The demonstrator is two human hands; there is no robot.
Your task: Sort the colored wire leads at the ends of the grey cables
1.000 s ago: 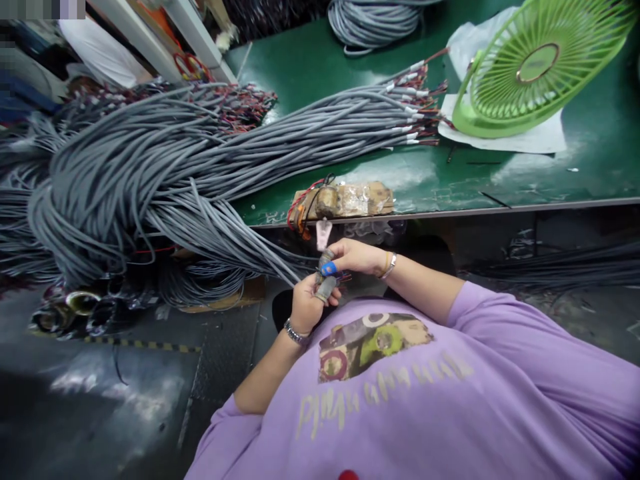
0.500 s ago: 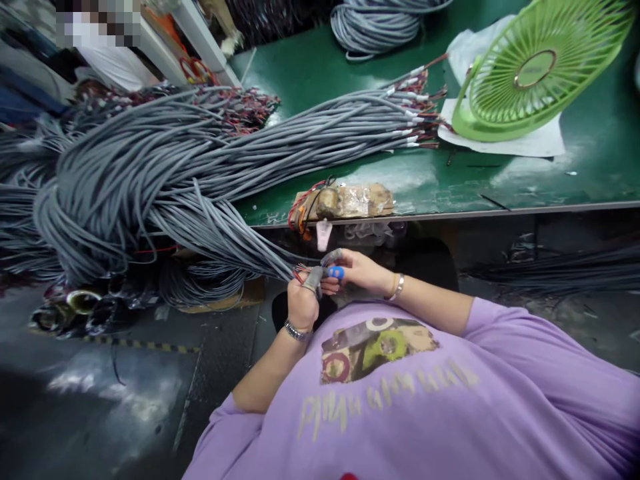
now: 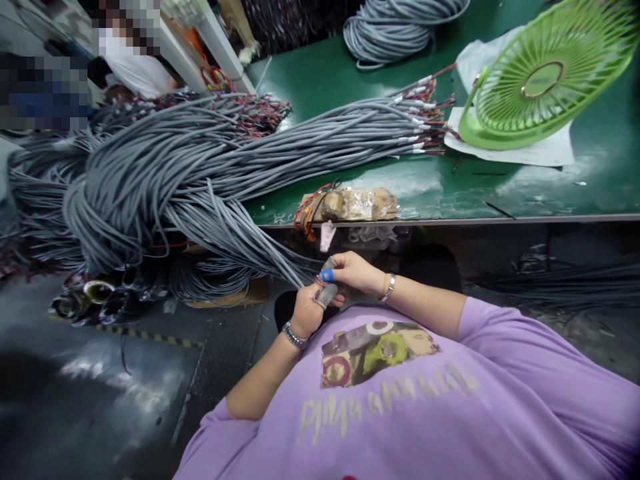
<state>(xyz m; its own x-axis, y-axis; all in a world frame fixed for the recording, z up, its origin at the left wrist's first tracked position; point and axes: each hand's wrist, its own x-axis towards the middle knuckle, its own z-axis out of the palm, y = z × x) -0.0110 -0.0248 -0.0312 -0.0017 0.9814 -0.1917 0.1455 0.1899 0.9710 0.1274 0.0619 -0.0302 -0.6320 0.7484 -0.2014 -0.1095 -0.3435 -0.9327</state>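
My left hand (image 3: 311, 308) is closed around the end of a grey cable (image 3: 287, 257) where thin red and dark wires show. Its thumb wears a grey finger cover. My right hand (image 3: 354, 272) pinches at the same wire ends, fingertips touching or almost touching the left ones. Grey and blue covers wrap its fingers. Which wire the right fingers hold is too small to make out. The cable belongs to a bunch hanging over the bench edge from a large heap of grey cables (image 3: 150, 160), whose far ends show stripped red and dark wires.
A green fan (image 3: 543, 80) stands on paper on the green bench (image 3: 440, 190). A wooden block (image 3: 367, 203) with taped parts sits at its front edge. Coiled cable (image 3: 390, 33) lies at the back. Under the bench are rolls (image 3: 100, 293) and cable coils. A person (image 3: 135, 63) is at upper left.
The view has shifted slightly, so the bench things sit farther right. My right hand has come over the left hand's wire ends, and the left thumb has tilted flatter.
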